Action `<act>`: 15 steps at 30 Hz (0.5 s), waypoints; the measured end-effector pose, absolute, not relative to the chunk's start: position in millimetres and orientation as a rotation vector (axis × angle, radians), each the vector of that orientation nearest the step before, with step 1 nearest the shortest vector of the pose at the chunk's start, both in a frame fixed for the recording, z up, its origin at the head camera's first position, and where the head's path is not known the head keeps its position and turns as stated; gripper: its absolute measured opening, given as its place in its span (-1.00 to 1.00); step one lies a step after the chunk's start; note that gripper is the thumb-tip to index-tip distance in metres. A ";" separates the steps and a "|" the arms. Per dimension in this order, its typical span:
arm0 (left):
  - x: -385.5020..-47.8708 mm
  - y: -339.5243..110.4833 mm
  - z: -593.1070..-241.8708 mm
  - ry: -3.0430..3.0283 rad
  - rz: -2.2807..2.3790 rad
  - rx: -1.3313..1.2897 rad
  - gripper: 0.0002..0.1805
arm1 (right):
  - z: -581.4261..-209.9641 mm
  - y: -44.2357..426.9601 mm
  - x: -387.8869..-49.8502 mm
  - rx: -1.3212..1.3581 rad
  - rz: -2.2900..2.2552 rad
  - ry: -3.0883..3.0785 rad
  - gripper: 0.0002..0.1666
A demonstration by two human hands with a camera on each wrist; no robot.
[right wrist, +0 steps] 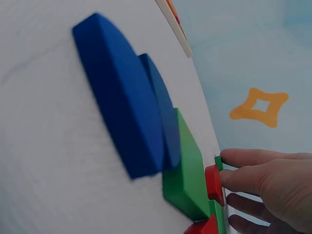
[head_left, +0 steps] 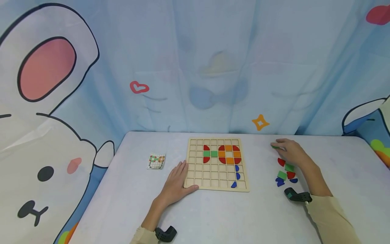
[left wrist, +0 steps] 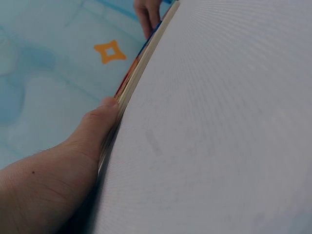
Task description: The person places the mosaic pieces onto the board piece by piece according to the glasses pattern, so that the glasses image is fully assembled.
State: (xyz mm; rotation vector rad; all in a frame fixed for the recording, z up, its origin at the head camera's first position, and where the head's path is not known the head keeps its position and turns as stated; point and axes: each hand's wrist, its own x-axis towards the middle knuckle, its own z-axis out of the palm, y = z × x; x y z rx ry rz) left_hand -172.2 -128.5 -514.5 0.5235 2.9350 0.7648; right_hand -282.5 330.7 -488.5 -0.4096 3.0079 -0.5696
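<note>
The wooden grid board [head_left: 201,176] holds red, orange, green and blue pieces. My left hand [head_left: 174,185] rests flat at its lower left corner, fingers along the left side and thumb on the near edge; the left wrist view shows the thumb [left wrist: 92,122] against that edge. At the far right, my right hand [head_left: 290,151] pinches a green piece [head_left: 275,147] beyond the loose pieces. In the right wrist view, the fingers of my right hand [right wrist: 273,185] are at a green piece [right wrist: 219,163], behind a red piece [right wrist: 213,184].
Loose green squares [head_left: 282,175], red pieces [head_left: 281,162] and blue pieces [head_left: 294,180] lie right of the board. A small pattern card [head_left: 156,161] lies to its left. Behind the white table [head_left: 213,217] hangs a blue printed curtain [head_left: 182,67].
</note>
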 end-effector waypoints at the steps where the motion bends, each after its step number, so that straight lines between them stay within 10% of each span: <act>1: -172.2 -128.3 -514.8 2.934 0.762 0.524 0.08 | -489.0 331.0 -282.3 -0.408 -0.565 3.008 -0.55; 15: -171.9 -128.6 -516.0 2.943 0.769 0.541 0.07 | -480.6 315.1 -276.6 -0.420 -0.564 3.125 -0.63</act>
